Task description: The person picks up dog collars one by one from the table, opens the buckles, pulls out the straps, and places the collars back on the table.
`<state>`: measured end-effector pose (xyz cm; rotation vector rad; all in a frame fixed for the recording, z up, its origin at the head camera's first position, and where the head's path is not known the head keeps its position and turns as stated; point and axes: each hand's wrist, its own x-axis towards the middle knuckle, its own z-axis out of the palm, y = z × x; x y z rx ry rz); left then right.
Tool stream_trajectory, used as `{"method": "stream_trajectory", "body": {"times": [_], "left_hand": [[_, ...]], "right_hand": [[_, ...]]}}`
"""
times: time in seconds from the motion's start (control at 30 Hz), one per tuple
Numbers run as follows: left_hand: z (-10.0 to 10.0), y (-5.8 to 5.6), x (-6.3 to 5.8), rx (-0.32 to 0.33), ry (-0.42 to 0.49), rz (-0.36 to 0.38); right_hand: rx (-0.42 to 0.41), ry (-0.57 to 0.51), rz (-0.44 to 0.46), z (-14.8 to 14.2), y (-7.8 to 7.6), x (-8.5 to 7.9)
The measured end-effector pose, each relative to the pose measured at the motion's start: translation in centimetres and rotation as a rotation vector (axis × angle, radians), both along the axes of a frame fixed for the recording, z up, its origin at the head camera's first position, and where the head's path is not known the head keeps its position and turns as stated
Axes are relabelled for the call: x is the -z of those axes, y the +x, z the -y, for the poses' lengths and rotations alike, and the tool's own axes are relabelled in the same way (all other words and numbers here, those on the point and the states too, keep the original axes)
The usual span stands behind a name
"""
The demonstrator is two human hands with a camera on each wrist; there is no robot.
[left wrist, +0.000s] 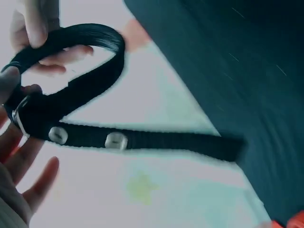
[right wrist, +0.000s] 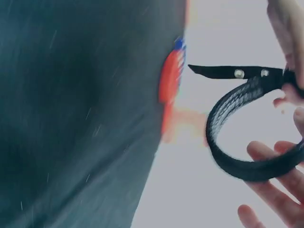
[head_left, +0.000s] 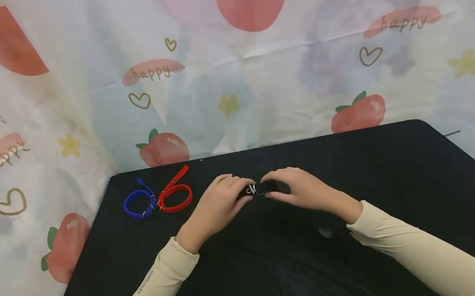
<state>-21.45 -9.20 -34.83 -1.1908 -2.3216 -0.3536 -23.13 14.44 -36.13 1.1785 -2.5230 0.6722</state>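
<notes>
Black strap [left wrist: 92, 86] curves round, two silvery studs [left wrist: 116, 141] on its tail [left wrist: 185, 144].

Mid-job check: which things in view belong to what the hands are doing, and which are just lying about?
Seemingly in the job:
black looped fabric-like strap with metal fittings
left hand and right hand, both holding it

Apparently just lying about, untouched:
blue looped strap
red looped strap, beside the blue one on the black-topped table
</notes>
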Motion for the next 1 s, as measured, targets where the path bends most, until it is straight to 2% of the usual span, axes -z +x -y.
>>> {"method": "stream_trajectory", "body": {"times": [0.1,0.2,0.23,0.3,0.4,0.53,0.6,0.7,0.83,1.0], "left_hand": [[-0.6,1.4,-0.8,0.042,0.098,0.159],[-1.1,2.2,-1.2,0.090,0.214,0.324],[-1.2,2.4,-1.4,0.103,0.240,0.355],[-1.3,2.7,-1.5,0.098,0.253,0.359],[-1.4,2.8,-1.5,0.061,0.244,0.296],[-1.5,3.0,-1.3,0.013,0.197,0.118],[-1.7,3.1,-1.4,-0.004,0.161,0.014],[-1.9,3.3,-1.6,-0.034,0.117,-0.109],[-2.2,3.7,-1.9,-0.056,0.100,-0.171],[-2.3,3.9,-2.1,-0.062,0.105,-0.203]], "right_hand": [[-0.007,-0.100,0.065,-0.2,1.8,-0.7],[0.010,-0.202,0.101,-0.8,3.2,-1.1],[0.014,-0.235,0.110,-1.0,3.5,-1.2],[0.027,-0.285,0.124,-1.4,4.0,-1.4],[0.023,-0.317,0.128,-2.0,4.3,-1.5],[-0.017,-0.281,0.081,-2.3,4.3,-1.5],[-0.047,-0.250,0.028,-2.1,4.3,-1.7],[-0.085,-0.221,-0.099,-1.4,4.4,-2.0],[-0.093,-0.229,-0.289,-0.5,4.5,-2.2],[-0.097,-0.239,-0.421,0.2,4.6,-2.6]]}}
